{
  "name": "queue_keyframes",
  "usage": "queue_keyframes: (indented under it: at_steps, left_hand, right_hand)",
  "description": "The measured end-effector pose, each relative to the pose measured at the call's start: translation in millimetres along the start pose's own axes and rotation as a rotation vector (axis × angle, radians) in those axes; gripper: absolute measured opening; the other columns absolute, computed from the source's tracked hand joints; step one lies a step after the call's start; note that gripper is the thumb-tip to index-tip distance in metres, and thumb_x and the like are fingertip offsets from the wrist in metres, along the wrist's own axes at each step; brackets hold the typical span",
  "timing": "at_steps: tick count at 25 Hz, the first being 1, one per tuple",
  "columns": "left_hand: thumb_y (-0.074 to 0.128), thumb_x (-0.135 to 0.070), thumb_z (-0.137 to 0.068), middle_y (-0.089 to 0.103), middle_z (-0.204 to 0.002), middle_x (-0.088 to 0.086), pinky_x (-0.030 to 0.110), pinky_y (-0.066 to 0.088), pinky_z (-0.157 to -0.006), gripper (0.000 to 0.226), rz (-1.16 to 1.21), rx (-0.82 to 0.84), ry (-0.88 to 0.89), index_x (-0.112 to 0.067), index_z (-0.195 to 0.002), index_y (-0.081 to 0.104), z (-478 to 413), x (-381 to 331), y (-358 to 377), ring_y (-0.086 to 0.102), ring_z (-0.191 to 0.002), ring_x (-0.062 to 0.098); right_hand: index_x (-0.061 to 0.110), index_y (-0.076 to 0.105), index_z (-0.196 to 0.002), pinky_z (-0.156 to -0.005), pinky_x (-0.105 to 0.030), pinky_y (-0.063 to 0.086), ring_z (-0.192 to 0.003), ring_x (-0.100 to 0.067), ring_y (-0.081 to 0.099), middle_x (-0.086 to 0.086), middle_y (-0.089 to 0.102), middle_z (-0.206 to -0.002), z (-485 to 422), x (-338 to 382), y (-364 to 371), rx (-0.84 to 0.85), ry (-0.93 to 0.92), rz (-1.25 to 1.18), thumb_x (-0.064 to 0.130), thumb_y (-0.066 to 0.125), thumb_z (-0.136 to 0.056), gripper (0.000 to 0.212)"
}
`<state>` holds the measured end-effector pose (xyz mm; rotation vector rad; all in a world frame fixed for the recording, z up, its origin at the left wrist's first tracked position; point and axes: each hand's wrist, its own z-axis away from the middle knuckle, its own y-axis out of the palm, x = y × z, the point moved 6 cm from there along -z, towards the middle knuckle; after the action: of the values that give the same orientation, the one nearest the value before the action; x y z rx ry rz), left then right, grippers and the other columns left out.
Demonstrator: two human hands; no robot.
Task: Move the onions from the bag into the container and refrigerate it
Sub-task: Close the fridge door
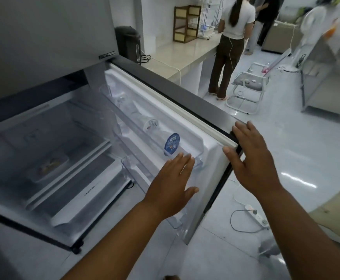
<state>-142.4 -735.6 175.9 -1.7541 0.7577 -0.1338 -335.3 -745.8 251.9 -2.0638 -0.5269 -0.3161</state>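
The fridge stands open, its door [185,110] swung out to the right. A clear lidded container [51,165] with pale onions inside rests on a glass shelf [80,150] in the fridge. My left hand [173,182] is flat, fingers apart, in front of the door's inner bins and holds nothing. My right hand [252,158] lies spread against the door's outer edge, thumb on the seal. No bag is in view.
Water bottles [170,145] lie in the door bin. A crisper drawer [80,201] sits below the shelf. A power strip [256,216] with cable lies on the floor. People [229,47] stand by the counter [177,57], next to a folding chair [248,87].
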Motion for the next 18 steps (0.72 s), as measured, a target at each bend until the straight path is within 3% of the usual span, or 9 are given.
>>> queue_keyframes:
  at_steps: [3, 9, 14, 18]
  left_hand:
    - [0.054, -0.05, -0.09, 0.029, -0.158, 0.002, 0.025, -0.002, -0.109, 0.073, -0.012, -0.024, -0.06, -0.021, -0.149, 0.024, 8, 2, 9, 0.018, -0.147, 0.02]
    - [0.055, -0.047, -0.089, 0.039, -0.152, 0.003, 0.035, 0.03, -0.114, 0.065, 0.019, -0.091, -0.141, -0.021, -0.144, 0.032, 48, 20, -2, 0.028, -0.144, 0.019]
    - [0.059, -0.039, -0.091, 0.043, -0.149, 0.001, 0.031, 0.029, -0.111, 0.057, -0.002, -0.191, -0.282, -0.02, -0.141, 0.039, 108, 62, -30, 0.029, -0.142, 0.014]
    - [0.057, -0.021, -0.092, 0.03, -0.154, -0.004, 0.034, 0.027, -0.114, 0.056, 0.01, -0.255, -0.446, -0.019, -0.144, 0.036, 158, 108, -58, 0.019, -0.144, 0.01]
  right_hand:
    - [0.008, 0.047, -0.138, -0.11, -0.05, 0.038, -0.142, -0.023, 0.033, -0.009, 0.046, -0.147, 6, 8, 3, -0.047, -0.05, -0.012, 0.044, 0.048, -0.094, 0.056]
    - [0.004, 0.055, -0.131, -0.107, -0.047, 0.041, -0.135, -0.025, 0.042, -0.011, 0.055, -0.138, 32, 44, 4, -0.078, -0.199, -0.039, 0.035, 0.055, -0.093, 0.049]
    - [0.008, 0.065, -0.12, -0.101, -0.044, 0.046, -0.125, -0.02, 0.052, -0.004, 0.063, -0.129, 56, 98, 12, -0.046, -0.408, -0.178, 0.039, 0.057, -0.091, 0.043]
    - [0.011, 0.061, -0.126, -0.107, -0.041, 0.039, -0.135, -0.017, 0.043, 0.0, 0.056, -0.137, 51, 146, 36, 0.141, -0.56, -0.281, 0.049, 0.046, -0.094, 0.052]
